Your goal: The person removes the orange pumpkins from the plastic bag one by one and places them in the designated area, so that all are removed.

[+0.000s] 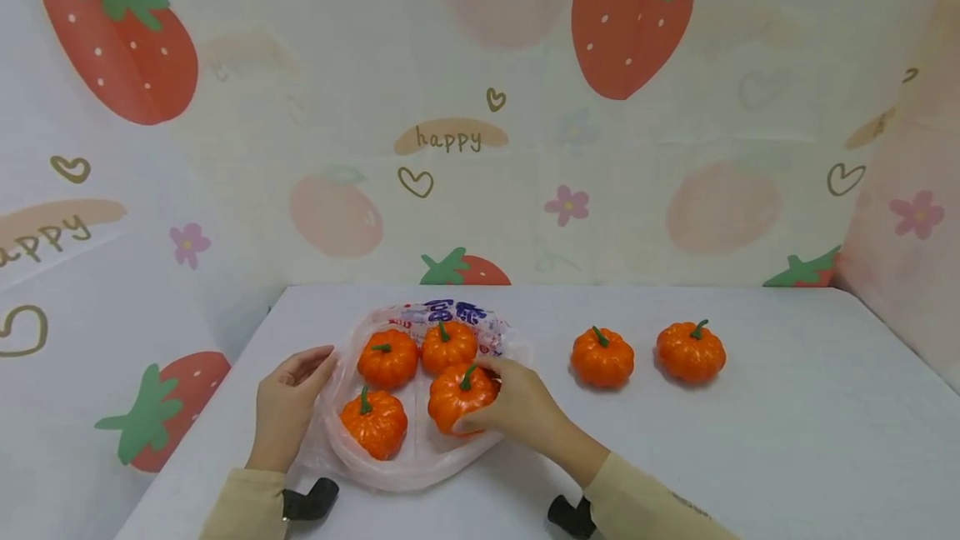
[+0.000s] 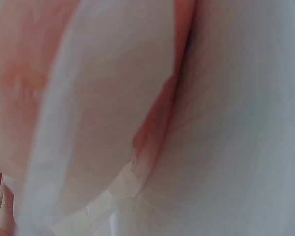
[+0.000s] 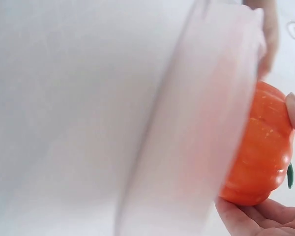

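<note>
My right hand (image 1: 517,398) grips an orange pumpkin (image 1: 456,398) with a green stem, thumb and fingers on its sides. It is over the right part of a pale, translucent plastic bag (image 1: 405,473) with blue and red print. In the right wrist view, bag film partly covers the held pumpkin (image 3: 260,147). Inside the open bag are three more pumpkins: one at back left (image 1: 387,359), one at back right (image 1: 448,347) and one at front left (image 1: 375,425). My left hand (image 1: 288,398) pinches the bag's left rim; its fingertips are partly hidden.
Two more pumpkins stand on the white table (image 1: 787,440) right of the bag, one nearer (image 1: 602,358) and one farther right (image 1: 691,352). A strawberry-printed cloth (image 1: 525,190) hangs behind the table. Black wrist mounts show below both sleeves.
</note>
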The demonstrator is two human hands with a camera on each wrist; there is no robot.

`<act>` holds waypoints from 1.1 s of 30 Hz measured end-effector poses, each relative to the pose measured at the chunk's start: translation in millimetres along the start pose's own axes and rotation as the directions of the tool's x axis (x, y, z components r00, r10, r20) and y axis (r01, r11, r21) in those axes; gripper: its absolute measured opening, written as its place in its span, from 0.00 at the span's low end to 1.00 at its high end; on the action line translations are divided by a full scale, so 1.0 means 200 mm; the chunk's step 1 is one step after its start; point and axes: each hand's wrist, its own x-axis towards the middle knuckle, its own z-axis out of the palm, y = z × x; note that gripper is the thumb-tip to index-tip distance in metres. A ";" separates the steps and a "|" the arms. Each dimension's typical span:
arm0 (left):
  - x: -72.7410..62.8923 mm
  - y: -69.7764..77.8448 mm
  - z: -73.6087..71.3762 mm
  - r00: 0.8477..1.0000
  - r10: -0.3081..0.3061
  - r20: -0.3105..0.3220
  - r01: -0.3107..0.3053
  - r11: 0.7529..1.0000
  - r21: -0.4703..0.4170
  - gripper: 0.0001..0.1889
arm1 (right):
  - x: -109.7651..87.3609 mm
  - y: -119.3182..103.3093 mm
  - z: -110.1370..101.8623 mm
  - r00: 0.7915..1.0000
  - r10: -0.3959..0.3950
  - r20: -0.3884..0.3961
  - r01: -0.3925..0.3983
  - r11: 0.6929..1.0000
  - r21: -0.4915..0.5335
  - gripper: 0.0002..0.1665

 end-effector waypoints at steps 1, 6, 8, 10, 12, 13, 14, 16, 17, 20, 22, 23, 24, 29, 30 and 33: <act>0.00 0.00 0.00 1.000 0.001 -0.002 -0.001 1.000 0.005 0.26 | -0.01 0.00 -0.01 1.000 -0.002 -0.008 0.002 1.000 0.009 0.50; -0.01 -0.01 0.00 1.000 0.009 -0.011 -0.009 1.000 0.012 0.26 | -0.09 0.00 -0.09 0.999 0.014 -0.049 -0.011 0.999 0.049 0.51; -0.01 -0.01 0.00 1.000 0.008 -0.011 -0.008 1.000 0.013 0.27 | -0.12 0.01 -0.12 0.997 0.020 -0.073 -0.015 0.998 0.063 0.50; -0.01 0.00 0.00 1.000 0.003 -0.010 -0.003 1.000 0.020 0.27 | -0.15 0.02 -0.15 0.995 0.026 -0.099 -0.018 0.997 0.078 0.50; -0.01 0.00 0.00 1.000 0.002 -0.013 -0.002 1.000 0.021 0.26 | -0.18 0.03 -0.19 0.992 0.031 -0.124 -0.020 0.996 0.085 0.49; -0.01 0.00 0.00 1.000 0.001 -0.015 -0.001 1.000 0.023 0.26 | -0.19 0.04 -0.20 0.990 0.033 -0.136 -0.022 0.996 0.086 0.49; 0.00 0.00 0.00 1.000 -0.003 -0.017 0.003 1.000 0.025 0.26 | -0.20 0.06 -0.22 0.989 0.034 -0.143 -0.021 0.996 0.087 0.48; 0.00 0.00 0.00 1.000 -0.002 -0.023 0.003 1.000 0.029 0.26 | -0.23 0.08 -0.26 0.987 0.037 -0.157 -0.023 0.996 0.090 0.48; 0.00 0.00 0.00 1.000 -0.003 -0.025 0.004 1.000 0.030 0.26 | -0.24 0.10 -0.28 0.986 0.042 -0.161 -0.028 0.996 0.087 0.48; 0.01 0.00 0.00 1.000 -0.005 -0.027 0.006 1.000 0.031 0.26 | -0.28 0.14 -0.34 0.984 0.057 -0.168 -0.045 0.996 0.078 0.50; 0.01 0.00 0.00 1.000 -0.001 -0.026 0.002 1.000 0.031 0.26 | -0.31 0.16 -0.37 0.982 0.076 -0.174 -0.066 0.996 0.066 0.51; 0.01 0.00 0.00 1.000 -0.001 -0.026 0.002 1.000 0.029 0.26 | -0.32 0.17 -0.38 0.981 0.084 -0.176 -0.074 0.995 0.060 0.51; 0.01 0.00 0.00 1.000 -0.001 -0.026 0.002 1.000 0.026 0.26 | -0.33 0.18 -0.40 0.980 0.090 -0.178 -0.082 0.995 0.055 0.51; 0.01 0.00 0.00 1.000 0.003 -0.021 -0.002 1.000 0.026 0.26 | -0.37 0.25 -0.47 0.978 0.110 -0.175 -0.106 0.994 0.034 0.52; 0.01 0.00 0.00 1.000 0.004 -0.019 -0.004 1.000 0.027 0.26 | -0.38 0.27 -0.48 0.978 0.113 -0.174 -0.111 0.994 0.026 0.52; 0.01 0.00 0.00 1.000 0.009 -0.016 -0.008 1.000 0.028 0.27 | -0.40 0.30 -0.52 0.977 0.127 -0.171 -0.125 0.992 0.023 0.53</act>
